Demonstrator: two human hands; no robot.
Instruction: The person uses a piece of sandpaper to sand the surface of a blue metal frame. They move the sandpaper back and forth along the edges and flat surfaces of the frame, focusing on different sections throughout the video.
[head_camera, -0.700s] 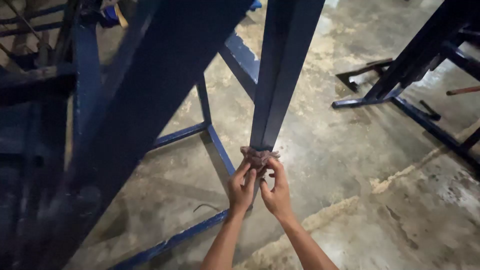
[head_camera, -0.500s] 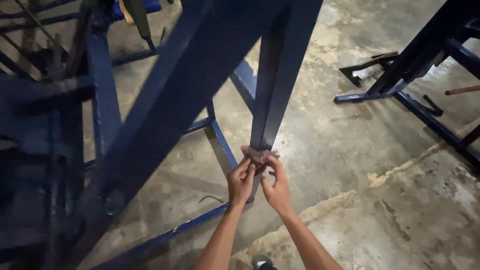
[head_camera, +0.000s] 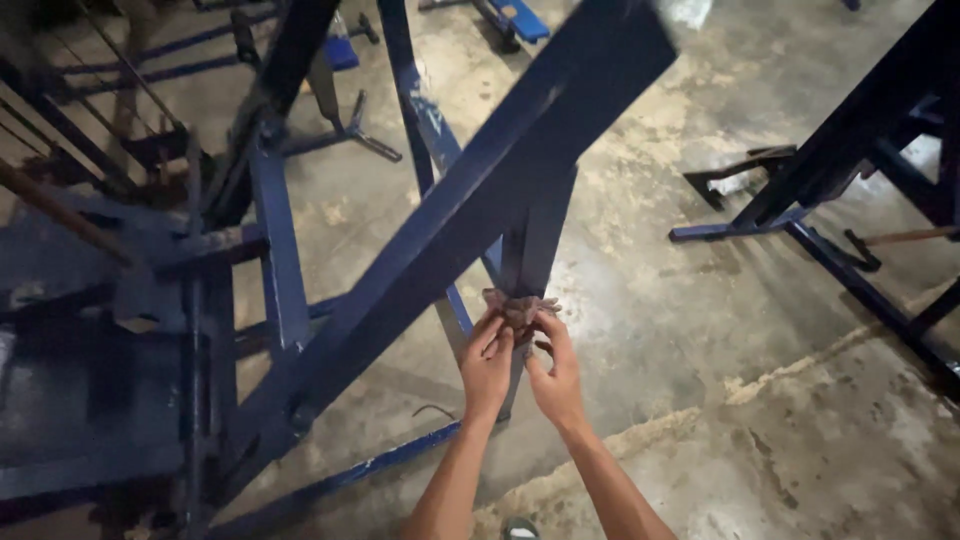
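Note:
A dark blue square steel post (head_camera: 533, 240) of a welded frame stands in front of me, partly hidden by a thick diagonal blue beam (head_camera: 470, 230). A small brownish rag (head_camera: 520, 306) is wrapped around the post low down. My left hand (head_camera: 487, 362) and my right hand (head_camera: 553, 368) both grip this rag against the post, fingers curled, thumbs close together. Both forearms reach up from the bottom edge of the view.
More blue steel frame members (head_camera: 270, 250) stand to the left, with a floor rail (head_camera: 340, 480) below. Another blue frame (head_camera: 850, 150) is at the right. A small blue bench (head_camera: 515, 18) sits far back. The concrete floor (head_camera: 720, 330) is stained and cracked.
The view has shifted and swung left, so the diagonal beam now crosses the post. Both hands stay on the rag at the post.

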